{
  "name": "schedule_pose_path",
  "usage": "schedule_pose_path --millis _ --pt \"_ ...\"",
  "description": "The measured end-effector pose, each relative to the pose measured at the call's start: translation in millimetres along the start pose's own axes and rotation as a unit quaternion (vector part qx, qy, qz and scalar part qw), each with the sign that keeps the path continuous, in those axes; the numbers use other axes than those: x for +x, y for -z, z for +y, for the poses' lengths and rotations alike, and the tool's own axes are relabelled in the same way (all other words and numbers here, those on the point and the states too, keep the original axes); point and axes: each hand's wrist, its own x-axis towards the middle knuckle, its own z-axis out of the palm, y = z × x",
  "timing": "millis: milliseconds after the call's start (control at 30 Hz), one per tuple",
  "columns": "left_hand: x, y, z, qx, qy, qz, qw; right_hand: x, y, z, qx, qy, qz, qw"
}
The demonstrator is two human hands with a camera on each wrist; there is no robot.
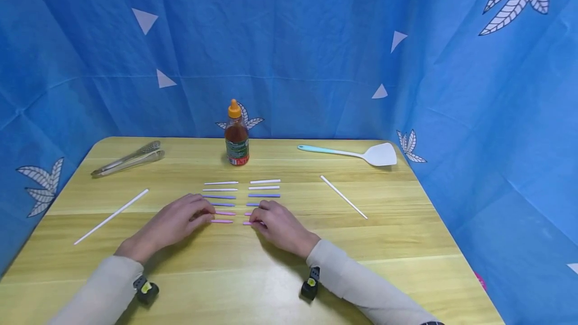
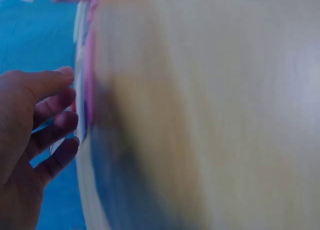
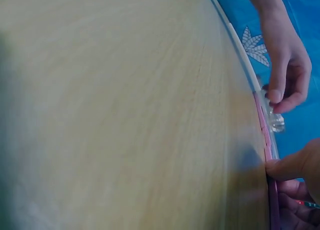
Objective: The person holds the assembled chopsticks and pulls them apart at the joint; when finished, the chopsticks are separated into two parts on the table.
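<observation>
Short sticks lie in two columns, each running from white through blue-purple to pink. At the left column my left hand [image 1: 182,218] hovers by the near ends, its fingers loosely bent; the left wrist view shows this hand [image 2: 35,125] with nothing between thumb and fingers. My right hand [image 1: 282,227] is at the nearest pink stick [image 1: 246,223] of the right column. Seen from the right wrist, the thumb [image 3: 285,166] and fingers pinch a pink stick along the row. That hand covers the right parts of the lower sticks.
A long white stick [image 1: 111,216] lies at the left, another white stick [image 1: 344,197] at the right. Metal tongs [image 1: 128,159], a sauce bottle [image 1: 237,142] with an orange cap and a white spatula [image 1: 379,155] stand or lie along the back edge, before a blue curtain [image 1: 293,54].
</observation>
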Motion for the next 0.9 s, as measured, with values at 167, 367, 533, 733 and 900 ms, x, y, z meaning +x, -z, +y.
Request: schedule_pose_path --millis 167,367,533,733,900 --pt "-15.9 27.5 -25.8 -0.018 0.051 0.021 0.9983 1.0 0.6 -1.2 -0.002 -0.001 -0.002 1.0" --pt "-47.8 51.6 -76.1 -0.004 0.112 0.065 0.9916 1.3 1.5 -2.2 -0.001 -0.003 -0.006 1.0" --pt "-74.9 62.8 -110.5 0.005 0.183 0.053 0.9817 1.5 -0.3 -1.7 0.0 0.002 -0.005 1.0" --pt "-91.8 65.6 -128.6 0.019 0.218 0.031 0.9754 0.9 0.7 -1.9 -0.001 -0.001 -0.006 1.0" --pt "-93.9 64.9 -128.9 0.023 0.232 0.03 0.972 0.4 1.8 -2.3 -0.003 -0.005 -0.007 1.0"
